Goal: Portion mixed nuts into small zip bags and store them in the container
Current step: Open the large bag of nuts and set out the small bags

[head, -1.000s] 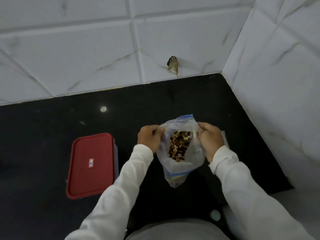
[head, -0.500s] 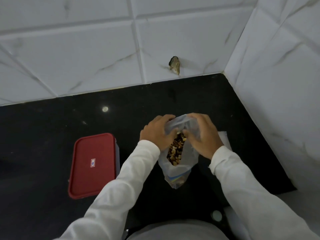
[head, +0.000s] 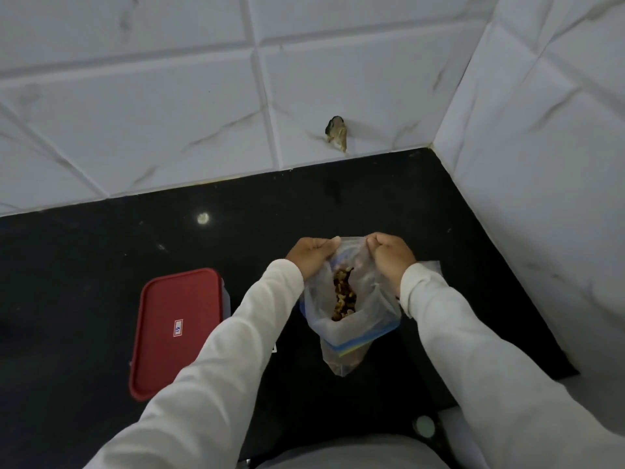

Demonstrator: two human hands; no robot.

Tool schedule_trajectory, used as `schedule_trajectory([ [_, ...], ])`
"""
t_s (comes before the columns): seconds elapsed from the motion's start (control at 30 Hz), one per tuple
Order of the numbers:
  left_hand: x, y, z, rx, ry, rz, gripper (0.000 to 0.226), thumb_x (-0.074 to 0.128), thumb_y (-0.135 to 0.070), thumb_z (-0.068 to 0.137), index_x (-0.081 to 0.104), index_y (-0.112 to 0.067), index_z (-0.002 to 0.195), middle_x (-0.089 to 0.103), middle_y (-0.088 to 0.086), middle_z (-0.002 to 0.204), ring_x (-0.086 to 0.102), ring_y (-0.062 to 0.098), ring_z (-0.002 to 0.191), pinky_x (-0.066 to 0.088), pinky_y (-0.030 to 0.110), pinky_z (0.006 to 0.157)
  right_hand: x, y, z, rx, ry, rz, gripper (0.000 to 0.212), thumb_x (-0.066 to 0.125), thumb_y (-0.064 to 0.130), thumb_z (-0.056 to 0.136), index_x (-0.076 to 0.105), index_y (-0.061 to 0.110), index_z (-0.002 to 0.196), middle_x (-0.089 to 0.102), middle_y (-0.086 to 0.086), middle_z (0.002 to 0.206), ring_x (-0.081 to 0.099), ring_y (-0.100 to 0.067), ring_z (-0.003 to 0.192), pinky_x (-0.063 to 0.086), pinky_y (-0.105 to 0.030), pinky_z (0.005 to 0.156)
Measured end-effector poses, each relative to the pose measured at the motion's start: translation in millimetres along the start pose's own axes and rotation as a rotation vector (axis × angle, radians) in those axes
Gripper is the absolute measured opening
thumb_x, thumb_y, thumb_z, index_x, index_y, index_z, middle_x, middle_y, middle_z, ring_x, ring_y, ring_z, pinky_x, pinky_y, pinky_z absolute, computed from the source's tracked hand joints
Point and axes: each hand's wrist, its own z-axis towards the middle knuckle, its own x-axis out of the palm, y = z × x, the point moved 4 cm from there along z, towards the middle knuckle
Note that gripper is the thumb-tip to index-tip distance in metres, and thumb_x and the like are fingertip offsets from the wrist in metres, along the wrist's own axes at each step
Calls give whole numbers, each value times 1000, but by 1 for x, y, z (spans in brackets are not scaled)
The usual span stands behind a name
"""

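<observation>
Over the black counter (head: 101, 265), the left hand (head: 313, 257) and right hand (head: 389, 253) each pinch a top edge of the clear bag (head: 372, 299), holding it between them; nuts (head: 343, 296) show inside. A red-lidded container (head: 176, 330) sits to its left.
</observation>
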Motion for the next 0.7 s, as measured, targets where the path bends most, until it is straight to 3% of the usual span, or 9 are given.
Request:
schedule_trajectory([
  [0.07, -1, 9, 3, -114, 16, -112, 33, 57, -50, 93, 75, -24, 85, 75, 1, 82, 69, 21, 89, 50, 31, 80, 6, -9, 5, 174, 125, 179, 26, 41, 13, 96, 65, 4, 94, 66, -14, 97, 62, -28, 93, 51, -37, 86],
  [0.13, 0, 19, 3, -237, -6, -206, 33, 60, -50, 91, 74, -21, 94, 73, 6, 89, 67, 24, 91, 49, 31, 72, 15, -21, 6, 331, 238, 334, 26, 45, 14, 97, 64, -2, 90, 65, -20, 94, 62, -30, 90, 53, -38, 85],
  [0.23, 9, 26, 2, -366, 18, -235, 44, 63, -56, 87, 70, -18, 107, 70, 10, 99, 64, 25, 93, 49, 34, 76, 22, -29, 6, 451, 261, 426, 27, 44, 14, 98, 58, 4, 78, 54, -12, 69, 53, -22, 67, 47, -34, 60],
  [0.3, 10, 28, 4, -358, -29, -262, 45, 62, -53, 89, 67, -16, 116, 68, 9, 105, 62, 23, 94, 48, 35, 86, 23, -28, 8, 451, 219, 375, 24, 47, 20, 97, 64, 3, 94, 61, -13, 80, 59, -25, 76, 52, -37, 73],
  [0.37, 6, 26, 3, -260, -144, -269, 33, 58, -46, 94, 66, -19, 113, 65, 5, 107, 59, 19, 93, 45, 35, 88, 17, -20, 5, 362, 145, 249, 30, 49, 32, 97, 63, 11, 114, 64, -9, 105, 60, -23, 98, 49, -39, 92],
  [0.47, -3, 28, -15, -125, -275, -113, 34, 54, -53, 93, 61, -26, 113, 62, 0, 112, 59, 19, 102, 49, 41, 95, -5, -14, -20, 12, -11, 46, 42, 54, 54, 90, 53, 26, 121, 57, 5, 114, 56, -13, 102, 48, -33, 89],
  [0.53, -9, 31, -31, -129, -308, 94, 41, 55, -58, 88, 56, -28, 117, 61, -2, 112, 60, 21, 103, 52, 41, 91, -12, -18, -45, -112, -26, -156, 57, 62, 60, 83, 46, 30, 128, 52, 7, 115, 57, -12, 102, 52, -34, 88],
  [0.6, -11, 36, -37, -187, -310, 265, 43, 57, -57, 87, 56, -27, 118, 62, 2, 110, 62, 24, 100, 54, 39, 86, -2, -26, -50, -158, -24, -320, 60, 65, 52, 84, 43, 28, 134, 54, 6, 115, 57, -14, 103, 52, -36, 90],
  [0.7, -5, 40, -39, -203, -316, 311, 29, 56, -43, 93, 68, -20, 106, 67, 7, 106, 64, 27, 97, 54, 40, 88, 11, -33, -42, -172, -10, -412, 37, 60, 23, 92, 52, 20, 128, 65, 0, 110, 61, -17, 102, 51, -33, 89],
])
